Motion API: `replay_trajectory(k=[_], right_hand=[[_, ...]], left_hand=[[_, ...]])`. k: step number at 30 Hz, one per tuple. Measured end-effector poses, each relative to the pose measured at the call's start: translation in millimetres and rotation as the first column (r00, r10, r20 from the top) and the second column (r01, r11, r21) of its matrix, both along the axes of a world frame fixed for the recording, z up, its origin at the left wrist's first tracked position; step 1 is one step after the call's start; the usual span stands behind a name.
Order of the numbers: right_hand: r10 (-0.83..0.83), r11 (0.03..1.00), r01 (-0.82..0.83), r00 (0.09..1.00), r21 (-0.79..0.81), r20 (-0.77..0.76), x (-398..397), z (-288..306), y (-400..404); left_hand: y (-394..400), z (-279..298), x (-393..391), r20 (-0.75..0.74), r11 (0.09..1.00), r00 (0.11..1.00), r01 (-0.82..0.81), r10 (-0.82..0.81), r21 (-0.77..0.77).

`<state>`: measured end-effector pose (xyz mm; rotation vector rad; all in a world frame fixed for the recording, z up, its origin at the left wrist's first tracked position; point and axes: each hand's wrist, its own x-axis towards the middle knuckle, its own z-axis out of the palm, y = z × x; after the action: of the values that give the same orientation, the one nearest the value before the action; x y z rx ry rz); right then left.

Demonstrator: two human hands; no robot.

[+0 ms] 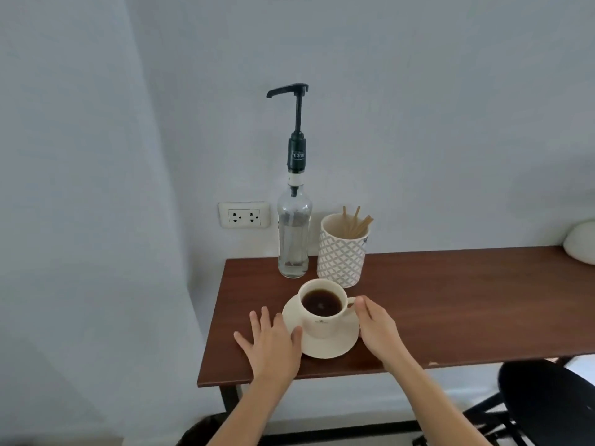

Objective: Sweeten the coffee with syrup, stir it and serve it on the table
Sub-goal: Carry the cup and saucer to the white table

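A cream cup (322, 312) of dark coffee stands on a cream saucer (325, 347) near the left end of the brown table (450, 300). My left hand (273, 342) lies flat beside the saucer's left rim, fingers spread, thumb touching the rim. My right hand (375, 326) rests at the saucer's right edge, fingertips by the cup's handle; whether it grips is unclear. Behind the cup stands a clear glass syrup bottle (293, 233) with a tall black pump (297, 117). A patterned mug (343, 251) beside it holds several wooden stir sticks (357, 222).
A wall socket (244, 215) sits behind the table's left corner. A white rounded object (581, 243) lies at the table's far right. A black chair (547, 403) stands at the lower right, in front of the table's front edge.
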<state>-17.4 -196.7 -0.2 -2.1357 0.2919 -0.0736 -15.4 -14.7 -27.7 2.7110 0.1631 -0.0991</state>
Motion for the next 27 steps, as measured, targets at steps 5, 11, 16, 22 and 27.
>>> replay_trajectory(k=[5, 11, 16, 22, 27], right_hand=[[0.024, 0.999, -0.023, 0.999, 0.04, -0.024, -7.7, -1.7, -1.2], [-0.018, 0.998, 0.013, 0.997, -0.067, -0.074, -37.6, -13.3, 6.7], [0.001, 0.986, 0.04, 0.97, 0.164, -0.243, -60.9, -16.3, 18.2], [-0.01, 0.812, 0.11, 0.984, 0.573, -0.176, -71.5, -33.3, 21.4], [-0.025, 0.753, 0.147, 0.98, 0.642, -0.195, -80.4, -41.7, 19.5]], left_hand=[[-2.9, 8.4, -5.5, 0.006, 0.999, 0.999, -0.039, 0.039, 0.006], [5.2, 7.0, -19.0, 0.032, 1.0, 0.999, -0.019, 0.019, 0.007], [10.9, 7.4, -27.6, 0.032, 1.0, 0.999, 0.03, -0.03, -0.002], [18.0, 7.4, -35.5, 0.021, 0.995, 0.995, 0.1, -0.1, -0.003], [23.1, 6.4, -48.2, 0.024, 0.994, 0.994, 0.105, -0.104, -0.041]])
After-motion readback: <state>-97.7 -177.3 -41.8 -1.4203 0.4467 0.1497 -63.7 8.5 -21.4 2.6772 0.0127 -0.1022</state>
